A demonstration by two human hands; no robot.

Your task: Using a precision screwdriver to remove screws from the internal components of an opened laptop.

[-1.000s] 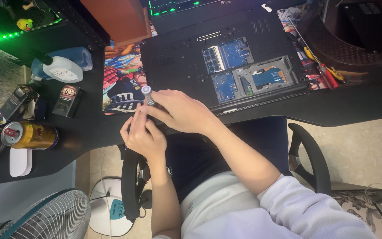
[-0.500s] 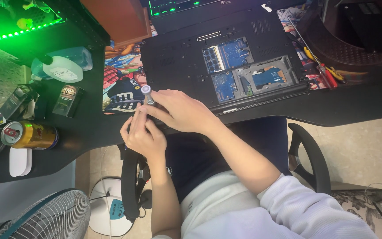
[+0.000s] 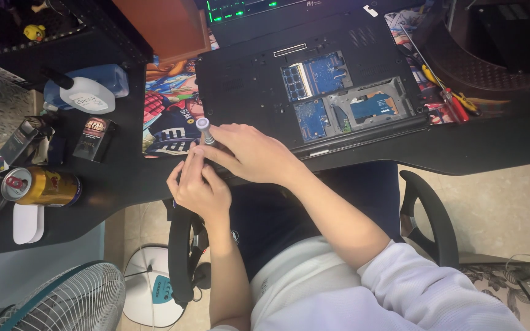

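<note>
My right hand [image 3: 249,153] grips a small silver precision screwdriver [image 3: 204,130], its round cap pointing up and left. My left hand [image 3: 197,190] sits just below it, fingers curled against the screwdriver's lower end; what they pinch is hidden. Both hands hover at the near edge of the black desk [image 3: 124,178], just left of an opened black laptop [image 3: 246,79] lying bottom-up with blue circuit boards [image 3: 317,73] exposed.
A colourful cartoon mat [image 3: 167,116] lies under the laptop. At the left stand a gold drink can [image 3: 41,186], small dark boxes [image 3: 93,138] and a clear blue bottle [image 3: 87,92]. Red and yellow screwdrivers [image 3: 449,98] lie at the right. A fan [image 3: 69,300] and chair armrests [image 3: 430,214] are below.
The hands stay in the same spot with barely any shift. The green light strip at the upper left is no longer lit.
</note>
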